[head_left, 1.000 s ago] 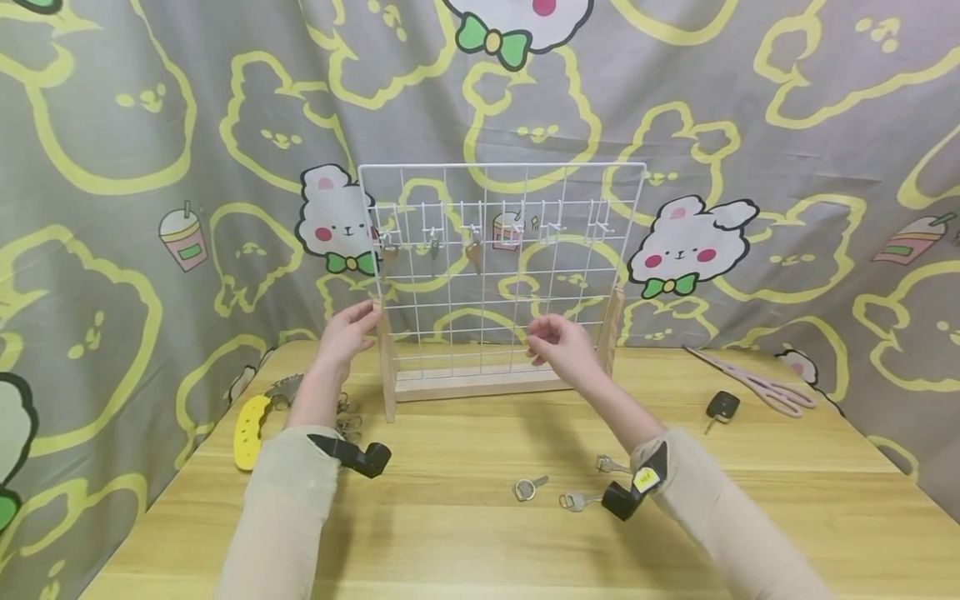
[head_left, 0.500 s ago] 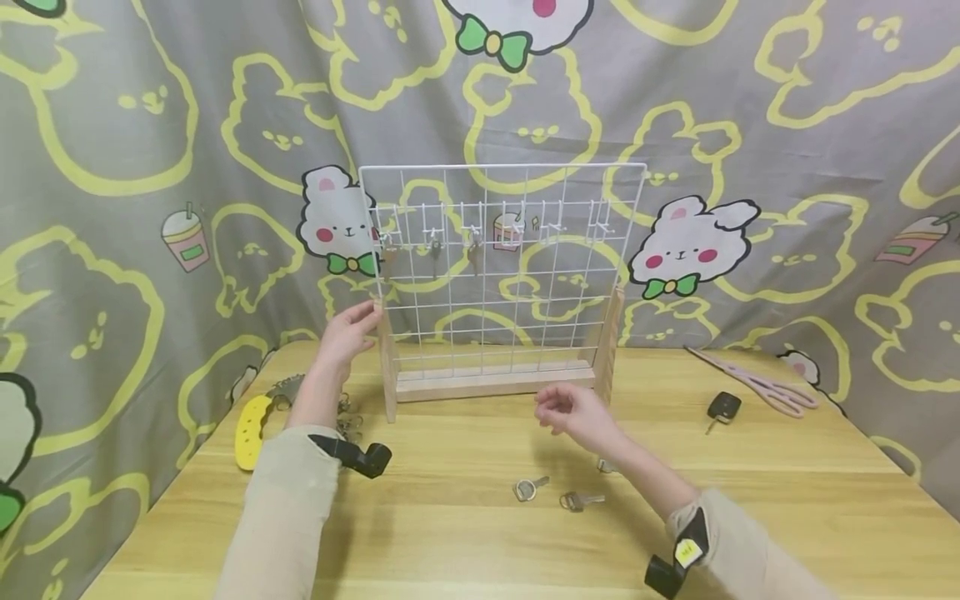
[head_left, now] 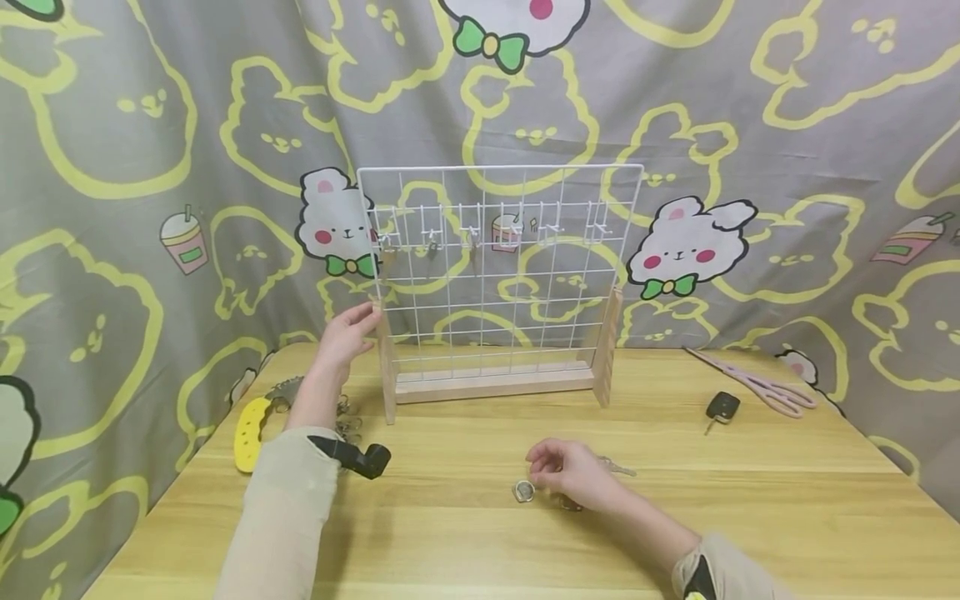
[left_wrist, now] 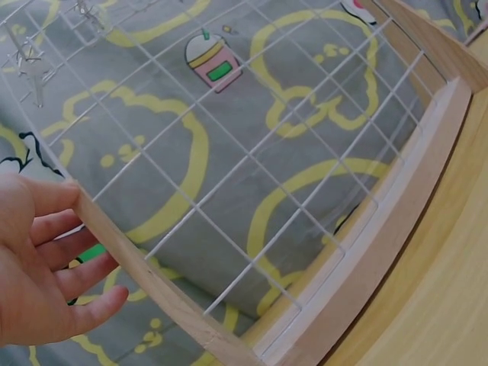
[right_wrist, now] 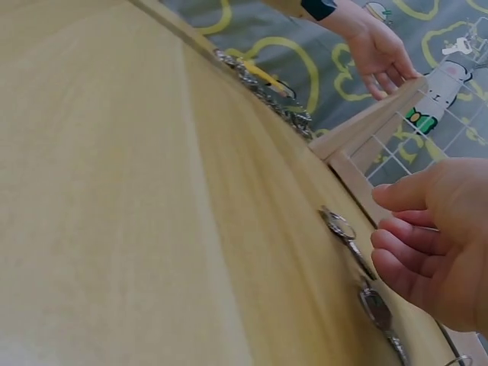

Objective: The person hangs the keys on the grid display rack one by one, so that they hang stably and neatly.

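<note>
My left hand (head_left: pixel 348 335) touches the left wooden post (left_wrist: pixel 145 271) of a white wire grid rack (head_left: pixel 495 304), its fingers spread loosely. My right hand (head_left: pixel 576 477) hovers low over loose keys on the table, its fingers loosely bent and holding nothing. A key with a ring (head_left: pixel 523 492) lies just left of its fingertips. Another key (right_wrist: pixel 379 313) is partly covered by the hand in the head view, and a third key (head_left: pixel 619 467) shows behind it. Keys hang from the three left hooks of the rack, one being a small key (left_wrist: pixel 34 80).
A yellow-handled tool (head_left: pixel 251 433) lies at the left beside a bunch of metal rings or keys (head_left: pixel 349 427), partly behind the left arm. A black car key (head_left: pixel 722 406) and pink scissors (head_left: pixel 765 392) lie at the right. A patterned curtain (head_left: pixel 247 108) hangs behind the table.
My right hand has moved down from in front of the rack to the loose keys on the table. My left hand has stayed at the post.
</note>
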`<state>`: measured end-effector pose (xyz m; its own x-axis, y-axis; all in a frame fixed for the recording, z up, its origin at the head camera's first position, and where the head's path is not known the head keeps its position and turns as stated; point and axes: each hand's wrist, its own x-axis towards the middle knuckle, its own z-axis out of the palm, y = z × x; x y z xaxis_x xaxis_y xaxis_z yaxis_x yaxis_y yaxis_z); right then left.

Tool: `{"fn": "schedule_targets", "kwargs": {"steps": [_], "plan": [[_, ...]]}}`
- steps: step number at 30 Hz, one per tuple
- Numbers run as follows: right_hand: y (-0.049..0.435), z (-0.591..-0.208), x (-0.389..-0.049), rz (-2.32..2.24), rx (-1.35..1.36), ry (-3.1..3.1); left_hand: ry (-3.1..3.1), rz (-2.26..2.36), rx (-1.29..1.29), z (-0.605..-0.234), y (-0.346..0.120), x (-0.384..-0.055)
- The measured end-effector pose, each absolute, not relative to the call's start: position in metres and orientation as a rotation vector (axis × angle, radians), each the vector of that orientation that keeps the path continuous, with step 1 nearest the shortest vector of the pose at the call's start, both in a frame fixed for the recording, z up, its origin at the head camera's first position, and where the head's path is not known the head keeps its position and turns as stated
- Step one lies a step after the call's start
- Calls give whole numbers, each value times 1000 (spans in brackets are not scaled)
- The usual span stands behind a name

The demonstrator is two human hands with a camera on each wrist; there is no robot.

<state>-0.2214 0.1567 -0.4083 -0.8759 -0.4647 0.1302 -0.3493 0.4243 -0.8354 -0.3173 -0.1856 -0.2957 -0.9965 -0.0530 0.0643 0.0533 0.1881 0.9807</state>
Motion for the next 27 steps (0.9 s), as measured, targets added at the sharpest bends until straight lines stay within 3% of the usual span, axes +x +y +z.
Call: {"fn": "schedule_targets", "kwargs": {"steps": [27], "plan": [[149, -417, -217, -1088, -863, 2792, -2326, -1986, 3, -293, -183, -316]]}}
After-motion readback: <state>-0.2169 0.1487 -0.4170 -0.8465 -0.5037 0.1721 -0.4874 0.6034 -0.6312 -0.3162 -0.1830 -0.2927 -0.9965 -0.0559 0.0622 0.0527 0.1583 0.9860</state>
